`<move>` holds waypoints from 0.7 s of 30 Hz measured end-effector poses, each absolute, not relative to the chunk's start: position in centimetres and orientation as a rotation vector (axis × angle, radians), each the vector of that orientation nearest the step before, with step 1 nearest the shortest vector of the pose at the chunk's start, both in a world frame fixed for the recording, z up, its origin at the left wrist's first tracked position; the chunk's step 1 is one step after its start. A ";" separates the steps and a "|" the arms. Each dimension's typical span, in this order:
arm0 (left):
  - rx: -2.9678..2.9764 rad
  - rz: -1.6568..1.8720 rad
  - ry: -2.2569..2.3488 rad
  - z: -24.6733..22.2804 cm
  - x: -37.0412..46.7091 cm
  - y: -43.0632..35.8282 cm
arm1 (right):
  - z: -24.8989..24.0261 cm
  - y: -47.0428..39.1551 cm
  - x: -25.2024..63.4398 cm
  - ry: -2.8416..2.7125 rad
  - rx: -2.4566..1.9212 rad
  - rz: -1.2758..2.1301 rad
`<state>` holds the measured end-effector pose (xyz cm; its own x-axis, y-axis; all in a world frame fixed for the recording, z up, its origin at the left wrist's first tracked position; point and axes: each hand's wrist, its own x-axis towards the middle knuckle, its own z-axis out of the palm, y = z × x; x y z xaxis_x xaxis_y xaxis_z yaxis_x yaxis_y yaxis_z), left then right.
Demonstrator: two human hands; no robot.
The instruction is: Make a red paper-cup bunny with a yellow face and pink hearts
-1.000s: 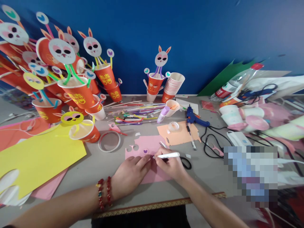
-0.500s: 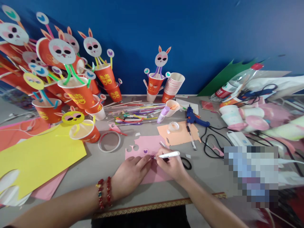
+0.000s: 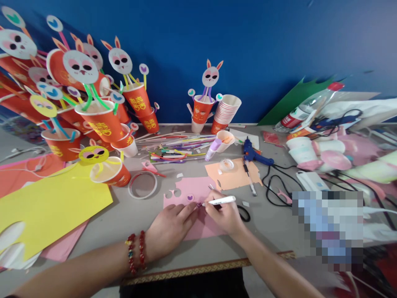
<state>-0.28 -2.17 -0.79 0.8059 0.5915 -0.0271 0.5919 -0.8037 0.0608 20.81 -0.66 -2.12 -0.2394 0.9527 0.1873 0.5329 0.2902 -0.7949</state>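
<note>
A white marker (image 3: 221,201) is gripped in my right hand (image 3: 226,216), its tip touching a small purple mark (image 3: 199,204) at my left fingertips. My left hand (image 3: 172,227) lies flat on pink paper (image 3: 207,227), fingers extended and holding nothing; its fingertips rest beside the mark. Just above them on the paper is a small pink disc with a purple heart (image 3: 190,198). Part of a pair of scissors (image 3: 244,213) shows beneath and beside my right hand, with its black handle to the right.
Rabbit-faced red cups (image 3: 102,124) crowd the left, above yellow paper (image 3: 62,198). A tape roll (image 3: 142,185) lies left of the pink paper. Orange paper (image 3: 234,174), a pen (image 3: 249,178) and a blue glue gun (image 3: 256,153) with black cord are to the right.
The marker has shifted very slightly in my right hand, its tip still at the purple mark. My left hand has stayed in place.
</note>
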 end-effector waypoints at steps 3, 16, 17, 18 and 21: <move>2.914 -0.019 0.955 -0.7 -0.3 -2.1 | -2.1 -0.6 20.8 -1.874 -1.339 0.790; 2.929 -0.011 0.951 -0.8 -0.3 -2.1 | -1.9 -0.6 20.8 -1.846 -1.336 0.796; 2.927 -0.017 0.952 -0.7 -0.3 -2.1 | -1.9 -0.6 20.8 -1.846 -1.337 0.798; 2.925 -0.025 0.954 -0.7 -0.2 -2.1 | -1.9 -0.6 20.9 -1.846 -1.337 0.798; 2.916 -0.033 0.961 -0.6 -0.2 -2.1 | -2.0 -0.6 20.9 -1.856 -1.324 0.800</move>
